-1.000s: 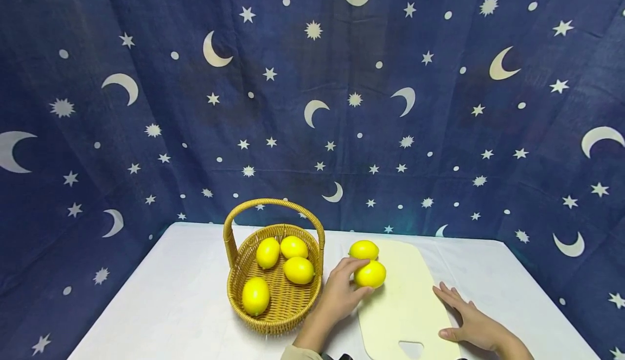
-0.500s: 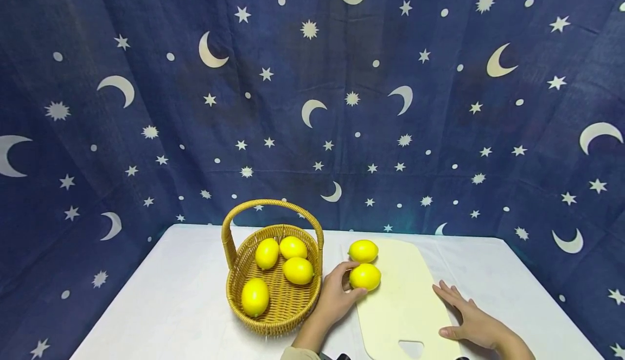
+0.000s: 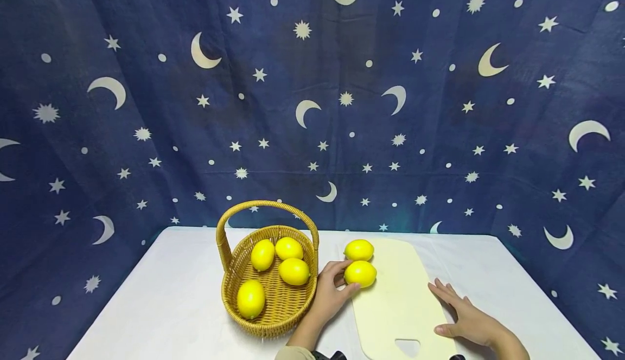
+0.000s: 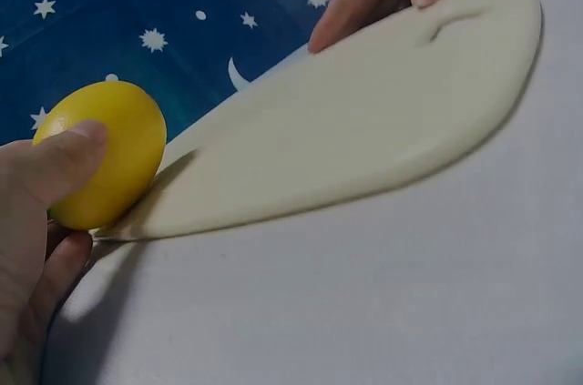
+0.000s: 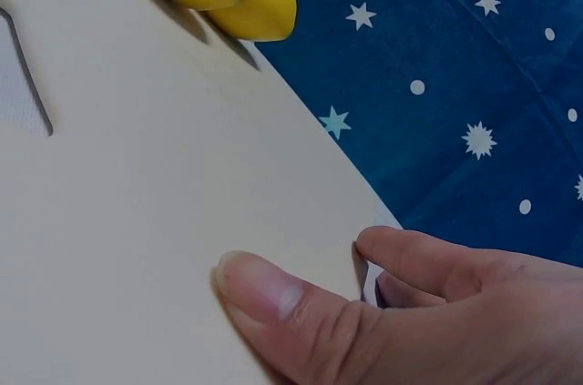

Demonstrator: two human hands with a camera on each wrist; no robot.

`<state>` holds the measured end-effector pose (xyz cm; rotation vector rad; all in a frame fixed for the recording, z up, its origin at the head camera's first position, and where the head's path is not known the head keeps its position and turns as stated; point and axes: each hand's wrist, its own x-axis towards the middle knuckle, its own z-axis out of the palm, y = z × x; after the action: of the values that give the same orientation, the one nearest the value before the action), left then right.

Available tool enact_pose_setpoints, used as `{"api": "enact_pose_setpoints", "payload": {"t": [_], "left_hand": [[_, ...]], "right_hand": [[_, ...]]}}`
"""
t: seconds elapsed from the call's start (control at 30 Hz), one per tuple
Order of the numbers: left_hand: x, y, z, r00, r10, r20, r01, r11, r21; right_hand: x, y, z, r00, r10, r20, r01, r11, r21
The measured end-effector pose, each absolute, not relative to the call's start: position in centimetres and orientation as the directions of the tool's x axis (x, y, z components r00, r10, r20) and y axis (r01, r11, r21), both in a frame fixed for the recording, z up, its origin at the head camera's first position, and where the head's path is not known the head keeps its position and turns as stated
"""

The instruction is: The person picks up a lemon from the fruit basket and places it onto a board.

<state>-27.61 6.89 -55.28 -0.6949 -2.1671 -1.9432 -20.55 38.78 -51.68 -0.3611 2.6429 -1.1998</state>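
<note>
My left hand pinches a yellow lemon between thumb and fingers at the left edge of a cream cutting board. In the left wrist view, the thumb lies across the near side of this lemon; the fingers behind it are partly hidden. Just beyond sits a second lemon, at the board's far left corner. My right hand rests at the board's right edge, fingers spread. Its thumb lies on the board's top in the right wrist view, with the other fingers along the edge.
A wicker basket with a tall arched handle stands left of my left forearm. Several lemons lie inside it. The white-covered table backs onto a dark blue cloth with moons and stars.
The pinched lemon has shifted slightly left with my left hand, coming nearly in line with the lemon behind it. The right hand stays on the board's edge. The head view has turned a little.
</note>
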Motion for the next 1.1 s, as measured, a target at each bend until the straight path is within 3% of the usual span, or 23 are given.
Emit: {"api": "enact_pose_setpoints", "payload": {"t": [0.3,0.7,1.1], "left_hand": [[-27.96,6.97,-55.55,-0.915,0.205,0.347,0.349,-0.027,0.937],[-27.77,7.3,-55.61,-0.953,0.157,0.26,0.27,0.046,0.962],[-27.91,7.24,-55.62,-0.952,0.17,0.255,0.268,0.063,0.961]], "right_hand": [[-20.7,38.63,-51.72,-0.948,-0.304,-0.092,-0.135,0.647,-0.75],[-20.8,38.8,-52.12,-0.946,-0.294,-0.137,-0.092,0.647,-0.757],[-21.03,38.8,-52.1,-0.942,-0.291,-0.165,-0.071,0.654,-0.753]]}}
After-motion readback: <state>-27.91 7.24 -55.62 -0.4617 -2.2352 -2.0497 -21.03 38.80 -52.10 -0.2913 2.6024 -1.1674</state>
